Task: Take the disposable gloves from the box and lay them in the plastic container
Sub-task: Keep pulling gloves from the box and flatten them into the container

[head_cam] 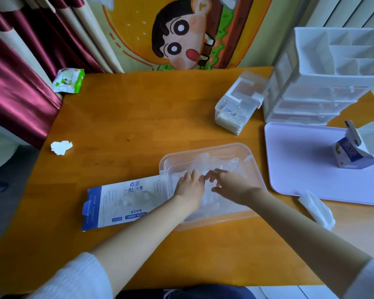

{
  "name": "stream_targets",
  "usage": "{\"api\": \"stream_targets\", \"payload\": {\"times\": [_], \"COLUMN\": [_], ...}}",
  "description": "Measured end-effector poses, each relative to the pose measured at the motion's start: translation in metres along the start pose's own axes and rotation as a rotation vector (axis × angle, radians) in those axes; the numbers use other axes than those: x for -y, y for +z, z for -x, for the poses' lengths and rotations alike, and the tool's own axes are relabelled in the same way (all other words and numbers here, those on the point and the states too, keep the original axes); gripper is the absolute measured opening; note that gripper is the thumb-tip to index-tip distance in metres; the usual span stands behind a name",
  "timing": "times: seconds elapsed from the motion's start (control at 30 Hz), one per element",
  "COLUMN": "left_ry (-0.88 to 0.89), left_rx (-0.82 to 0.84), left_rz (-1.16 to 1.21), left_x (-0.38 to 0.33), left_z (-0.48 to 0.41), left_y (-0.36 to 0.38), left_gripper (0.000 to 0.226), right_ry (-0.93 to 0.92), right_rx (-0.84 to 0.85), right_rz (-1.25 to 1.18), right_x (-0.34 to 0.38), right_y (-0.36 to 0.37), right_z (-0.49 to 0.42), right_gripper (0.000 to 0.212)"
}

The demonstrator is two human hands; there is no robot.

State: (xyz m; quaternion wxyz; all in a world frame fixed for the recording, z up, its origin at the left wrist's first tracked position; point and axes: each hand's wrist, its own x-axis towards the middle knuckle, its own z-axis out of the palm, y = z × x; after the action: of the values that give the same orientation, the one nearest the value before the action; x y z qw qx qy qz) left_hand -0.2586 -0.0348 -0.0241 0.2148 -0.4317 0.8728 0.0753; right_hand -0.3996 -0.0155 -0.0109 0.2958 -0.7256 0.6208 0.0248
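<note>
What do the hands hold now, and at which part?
The left hand rests on the disposable gloves in the plastic container. Whether the right hand pinches them cannot be told.

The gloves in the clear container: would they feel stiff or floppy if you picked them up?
Probably floppy: the gloves lie crumpled as thin, see-through film in the container. Likely very light too, so a push might only wrinkle them instead of sliding the pile. The glossy film may also be slippery.

We find the glove box (121, 203) lower centre, touching the container (220, 220) on its right; gloves (229, 165) lie inside it.
</note>
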Motion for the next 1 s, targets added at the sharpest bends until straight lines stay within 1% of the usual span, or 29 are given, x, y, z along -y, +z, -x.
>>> {"api": "stream_targets", "payload": {"times": [0.07,0.13,0.23,0.33,0.4,0.47,0.53,0.57,0.63,0.7,0.77,0.83,0.87,0.9,0.93,0.97,1.0], "left_ry": [-0.011,-0.026,-0.059,-0.046,-0.019,0.001,-0.008,-0.01,0.012,0.044,0.06,0.032,-0.013,-0.08,-0.154,-0.239,-0.32], "left_rx": [0.103,0.182,0.263,0.321,0.328,0.331,0.344,0.337,0.259,0.103,-0.109,-0.401,-0.525,-0.633,-0.667,-0.64,-0.576], "left_rz": [-0.039,-0.068,-0.102,-0.179,-0.238,-0.258,-0.21,-0.156,-0.046,0.048,0.167,0.278,0.32,0.374,0.438,0.505,0.545], "left_x": [-0.006,-0.007,-0.006,-0.003,-0.002,-0.002,-0.002,-0.002,0.001,0.007,0.019,0.038,0.049,0.061,0.071,0.081,0.091], "left_z": [-0.007,-0.012,-0.017,-0.018,-0.019,-0.017,-0.01,-0.006,0.006,0.019,0.036,0.056,0.066,0.077,0.084,0.09,0.095], "left_y": [0.015,0.028,0.038,0.038,0.039,0.04,0.035,0.031,0.015,-0.001,-0.014,-0.018,-0.017,-0.011,-0.004,0.003,0.011], "left_gripper": [0.061,0.069,0.083,0.095,0.099,0.097,0.088,0.079,0.055,0.039,0.034,0.027,0.023,0.021,0.022,0.023,0.026], "right_ry": [-0.02,-0.003,0.054,0.113,0.124,0.13,0.154,0.169,0.183,0.184,0.125,-0.027,-0.109,-0.184,-0.241,-0.288,-0.328], "right_rx": [0.112,0.18,0.22,0.226,0.226,0.237,0.221,0.19,0.07,-0.095,-0.294,-0.506,-0.576,-0.607,-0.614,-0.601,-0.574], "right_rz": [0.166,0.314,0.418,0.525,0.53,0.491,0.437,0.405,0.32,0.163,-0.023,-0.156,-0.196,-0.213,-0.212,-0.197,-0.174], "right_x": [-0.004,-0.007,-0.01,-0.014,-0.017,-0.018,-0.016,-0.013,-0.004,0.01,0.026,0.048,0.06,0.074,0.084,0.096,0.108], "right_y": [0.015,0.026,0.033,0.032,0.03,0.028,0.024,0.021,0.013,0.006,0.005,0.006,0.006,0.008,0.008,0.01,0.013], "right_z": [-0.007,-0.012,-0.017,-0.019,-0.019,-0.017,-0.016,-0.014,-0.008,0.002,0.012,0.021,0.023,0.023,0.022,0.019,0.013], "right_gripper": [0.061,0.076,0.089,0.098,0.101,0.098,0.088,0.079,0.054,0.037,0.032,0.029,0.029,0.029,0.029,0.029,0.029]}}
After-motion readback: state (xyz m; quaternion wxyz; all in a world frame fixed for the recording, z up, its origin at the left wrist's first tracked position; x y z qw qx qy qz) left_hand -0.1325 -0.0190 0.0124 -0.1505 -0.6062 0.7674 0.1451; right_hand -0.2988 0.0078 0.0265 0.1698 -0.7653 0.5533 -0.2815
